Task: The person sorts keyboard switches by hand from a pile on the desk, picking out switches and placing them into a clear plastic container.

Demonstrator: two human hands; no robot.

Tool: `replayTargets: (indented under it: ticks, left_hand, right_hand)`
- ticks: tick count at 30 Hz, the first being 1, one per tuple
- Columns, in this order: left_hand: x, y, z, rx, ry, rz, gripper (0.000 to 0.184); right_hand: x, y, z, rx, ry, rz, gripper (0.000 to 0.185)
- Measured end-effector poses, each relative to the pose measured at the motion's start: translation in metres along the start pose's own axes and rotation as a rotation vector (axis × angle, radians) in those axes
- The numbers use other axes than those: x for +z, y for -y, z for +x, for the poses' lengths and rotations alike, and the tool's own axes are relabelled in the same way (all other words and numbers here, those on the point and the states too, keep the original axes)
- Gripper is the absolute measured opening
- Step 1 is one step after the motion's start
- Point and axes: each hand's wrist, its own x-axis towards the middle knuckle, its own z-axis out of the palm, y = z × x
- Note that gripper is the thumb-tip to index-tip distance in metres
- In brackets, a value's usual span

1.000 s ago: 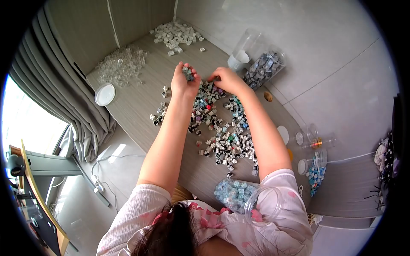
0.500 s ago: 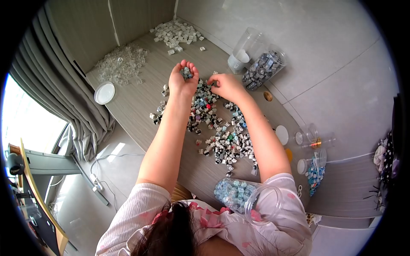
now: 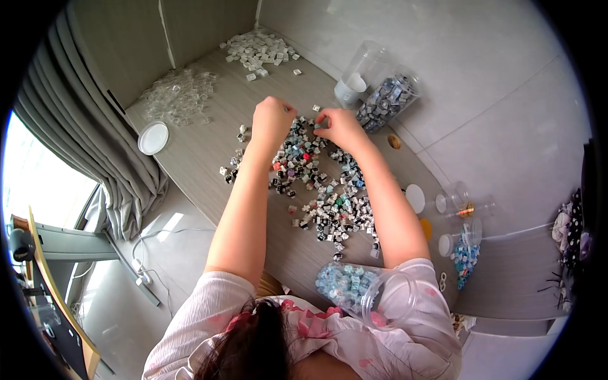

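My left hand (image 3: 273, 119) is turned palm down above the top of a pile of mixed small keycap-like pieces (image 3: 304, 158). Its fingers curl closed, and what they hold is mostly hidden. To its right, my right hand (image 3: 339, 128) pinches a small greyish piece (image 3: 318, 125) between thumb and fingertips, over the pile's upper right edge. The pile has white, black, light blue and a few red and green pieces. Near my body, a clear jar of light blue pieces (image 3: 345, 285) lies on its side.
White pieces (image 3: 263, 52) and clear pieces (image 3: 179, 95) lie at the back of the table. A white lid (image 3: 153, 138) sits at the left edge. An upright clear jar (image 3: 351, 88) and a tilted jar of grey pieces (image 3: 385, 100) stand back right. More lids and small jars are at right.
My left hand was palm up with greyish-blue pieces showing in it; it has turned over, palm down. My right hand has drawn back slightly from the pile with a piece in its fingertips.
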Motion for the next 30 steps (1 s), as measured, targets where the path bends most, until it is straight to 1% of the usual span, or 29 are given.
replayTargets:
  ticks: [1, 5, 8, 11, 14, 17, 18, 21, 22, 23, 25, 26, 29, 30]
  left_hand:
    - [0.002, 0.0, -0.001, 0.033, 0.015, 0.11, 0.023]
    - [0.005, -0.003, -0.001, -0.1, 0.204, 0.303, 0.026]
    - [0.014, 0.001, -0.003, -0.042, 0.132, 0.334, 0.027]
    - [0.016, 0.0, -0.002, -0.012, 0.158, 0.376, 0.028]
    - [0.025, 0.006, -0.003, 0.021, 0.118, 0.335, 0.028]
    - [0.026, 0.004, -0.002, -0.027, 0.16, 0.34, 0.026]
    - [0.027, 0.006, -0.001, -0.024, 0.168, 0.344, 0.025]
    - [0.032, 0.017, 0.004, -0.009, 0.177, 0.34, 0.022]
    - [0.034, 0.021, 0.007, 0.0, 0.17, 0.328, 0.022]
    - [0.036, 0.026, 0.008, 0.009, 0.163, 0.316, 0.021]
    - [0.025, 0.018, 0.005, 0.028, 0.127, 0.132, 0.024]
    - [0.017, 0.011, 0.004, 0.039, 0.108, 0.04, 0.025]
    - [0.006, -0.002, 0.009, -0.296, 0.22, -0.416, 0.029]
    - [0.005, -0.006, 0.008, -0.373, 0.286, -0.694, 0.026]
  right_hand:
    - [0.004, -0.001, 0.0, -0.001, -0.036, -0.009, 0.026]
    - [0.018, -0.008, 0.002, 0.02, -0.163, -0.054, 0.03]
    - [0.018, -0.01, 0.005, 0.085, -0.083, -0.037, 0.033]
    - [0.018, -0.017, 0.007, 0.09, -0.133, 0.247, 0.026]
    - [-0.003, -0.026, 0.004, 0.423, 0.034, 1.219, 0.02]
    - [-0.02, -0.021, -0.013, 0.378, 0.206, 1.721, 0.019]
    - [-0.02, -0.02, -0.017, 0.357, 0.189, 1.739, 0.021]
    - [-0.02, -0.015, -0.027, 0.327, 0.087, 1.266, 0.025]
    - [-0.016, -0.025, -0.026, 0.295, 0.126, 1.048, 0.03]
    - [-0.01, -0.03, -0.027, 0.202, 0.082, 0.77, 0.029]
    - [-0.003, -0.025, -0.033, 0.018, -0.003, 0.212, 0.028]
    - [-0.007, -0.019, -0.038, 0.091, 0.022, 0.065, 0.028]
    - [-0.002, -0.015, -0.04, -0.008, -0.037, -0.045, 0.029]
    - [-0.002, -0.014, -0.039, 0.014, -0.015, -0.038, 0.03]
